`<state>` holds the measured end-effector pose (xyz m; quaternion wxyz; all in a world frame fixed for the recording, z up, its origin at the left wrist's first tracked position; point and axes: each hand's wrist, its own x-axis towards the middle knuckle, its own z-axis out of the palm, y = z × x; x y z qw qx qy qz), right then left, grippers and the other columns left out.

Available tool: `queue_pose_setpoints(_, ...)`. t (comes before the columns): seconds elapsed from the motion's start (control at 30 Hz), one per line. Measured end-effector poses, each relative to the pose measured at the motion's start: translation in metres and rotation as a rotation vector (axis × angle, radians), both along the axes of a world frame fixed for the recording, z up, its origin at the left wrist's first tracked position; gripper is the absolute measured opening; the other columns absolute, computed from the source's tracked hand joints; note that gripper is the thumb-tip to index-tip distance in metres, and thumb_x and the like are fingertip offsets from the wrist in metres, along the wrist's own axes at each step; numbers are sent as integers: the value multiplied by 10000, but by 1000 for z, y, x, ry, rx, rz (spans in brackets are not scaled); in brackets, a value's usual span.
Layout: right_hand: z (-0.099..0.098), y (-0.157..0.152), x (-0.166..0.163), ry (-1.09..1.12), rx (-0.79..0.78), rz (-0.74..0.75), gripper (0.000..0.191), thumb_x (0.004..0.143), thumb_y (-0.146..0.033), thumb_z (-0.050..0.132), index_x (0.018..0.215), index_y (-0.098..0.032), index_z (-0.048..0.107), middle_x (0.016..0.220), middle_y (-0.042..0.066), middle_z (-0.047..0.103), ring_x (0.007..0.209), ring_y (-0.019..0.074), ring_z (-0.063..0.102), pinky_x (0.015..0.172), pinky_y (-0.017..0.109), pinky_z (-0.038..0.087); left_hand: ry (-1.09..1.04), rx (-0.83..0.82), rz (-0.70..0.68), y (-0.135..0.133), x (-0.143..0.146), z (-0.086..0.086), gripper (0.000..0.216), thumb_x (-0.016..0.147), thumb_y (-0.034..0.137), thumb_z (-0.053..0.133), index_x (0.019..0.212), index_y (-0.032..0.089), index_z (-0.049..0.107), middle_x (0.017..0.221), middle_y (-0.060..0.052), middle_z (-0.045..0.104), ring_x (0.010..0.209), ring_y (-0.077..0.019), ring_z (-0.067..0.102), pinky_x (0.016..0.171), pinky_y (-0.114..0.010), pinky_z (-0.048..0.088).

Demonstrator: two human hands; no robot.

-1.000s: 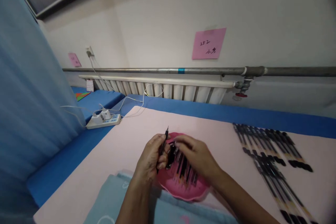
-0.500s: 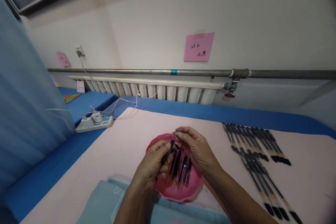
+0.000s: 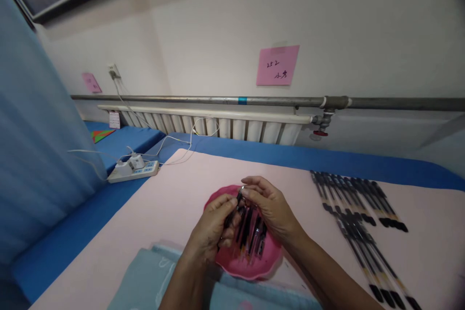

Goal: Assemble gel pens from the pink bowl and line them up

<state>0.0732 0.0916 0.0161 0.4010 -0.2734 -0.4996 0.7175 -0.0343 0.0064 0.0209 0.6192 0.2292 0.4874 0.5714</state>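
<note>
Above the pink scalloped dish (image 3: 247, 271), my left hand (image 3: 212, 227) grips a black pen (image 3: 239, 197) whose upper end points up and away from me. The fingertips of my right hand (image 3: 271, 206) pinch a small shiny piece (image 3: 242, 188) at that end; whether it is joined to the pen I cannot tell. Pen parts (image 3: 250, 232), black and clear, lie in the dish under both hands. Part of the pen is hidden in my left fingers.
On the right, black-ended pens lie in an upper row (image 3: 348, 193) and a lower group (image 3: 374, 261) on the pink sheet (image 3: 145, 223). A light blue cloth (image 3: 145, 276) is near me. At left stands a power strip (image 3: 134, 172) with white cables, beside a blue curtain (image 3: 39, 155).
My right fingertips have closed in slightly on the pen's upper end, covering more of the shiny piece. The whole view has shifted a little; the dish and laid-out pens stay put.
</note>
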Motion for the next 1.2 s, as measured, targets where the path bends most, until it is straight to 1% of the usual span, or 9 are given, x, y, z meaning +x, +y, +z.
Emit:
queue_pose_setpoints(0.13, -3, 0, -2, -5, -13, -39, 316, 595, -304, 757, 866, -193, 639, 639, -44, 582, 555, 103, 517, 551, 236, 402, 94, -3, 50, 2, 3, 1, 296, 692, 450, 633, 801, 201, 515, 460, 92, 434, 297, -1, 198, 338, -165, 88)
queue_pose_setpoints(0.33, -3, -9, -6, -6, -117, 122, 217, 660, -377, 702, 736, -180, 652, 686, -2, 618, 647, 140, 545, 585, 249, 428, 136, 145, -32, 5, 17, -6, 256, 678, 395, 655, 712, 158, 566, 454, 55, 447, 405, -43, 372, 416, -178, 243)
queue_pose_setpoints(0.47, -1, -12, -6, 94, -176, 186, 348, 749, -488, 585, 890, -181, 670, 902, 60, 659, 867, 199, 577, 730, 303, 457, 120, 43, 31, 5, 15, -3, 291, 677, 445, 632, 739, 178, 534, 423, 85, 410, 315, -25, 267, 349, -180, 148)
queue_pose_setpoints(0.6, -1, -9, -5, 145, -165, 303, 406, 793, -515, 522, 977, -180, 657, 994, 85, 652, 950, 220, 569, 804, 341, 445, 125, 37, 106, 4, 1, 2, 306, 688, 466, 616, 771, 191, 508, 456, 94, 433, 285, -6, 224, 317, -165, 99)
queue_pose_setpoints(0.77, 0, -10, -5, 98, -113, 240, 389, 796, -491, 530, 979, -177, 670, 1020, 92, 656, 974, 229, 562, 845, 361, 426, 116, 56, 139, 3, -6, 0, 316, 689, 474, 616, 770, 192, 498, 470, 95, 442, 276, -1, 224, 299, -157, 92)
queue_pose_setpoints(0.9, 3, -13, -6, 97, -102, 178, 337, 764, -452, 591, 950, -188, 687, 1003, 88, 667, 988, 233, 560, 829, 352, 427, 149, 54, 253, 4, -9, -2, 315, 696, 476, 607, 721, 190, 477, 454, 103, 412, 272, 4, 213, 297, -151, 99)
queue_pose_setpoints(1.0, 3, -13, -5, 102, -140, 100, 269, 728, -383, 648, 922, -201, 690, 1005, 76, 665, 970, 222, 564, 749, 309, 441, 93, 58, 185, 3, -8, -1, 317, 693, 470, 620, 750, 190, 483, 477, 96, 440, 279, 7, 218, 301, -145, 104)
queue_pose_setpoints(1.13, 1, -11, -4, 88, -161, 148, 237, 728, -359, 650, 893, -195, 696, 892, 57, 682, 851, 187, 581, 709, 292, 432, -6, 42, 83, 1, -4, 0, 332, 679, 455, 648, 808, 191, 494, 481, 93, 448, 291, 11, 211, 314, -136, 81)
queue_pose_setpoints(1.2, 1, -10, -4, 92, -158, 147, 234, 713, -344, 662, 881, -186, 705, 870, 55, 685, 849, 186, 578, 726, 297, 425, -11, 34, 105, 2, -6, -1, 329, 675, 448, 652, 795, 193, 482, 475, 93, 447, 291, 11, 203, 314, -136, 71)
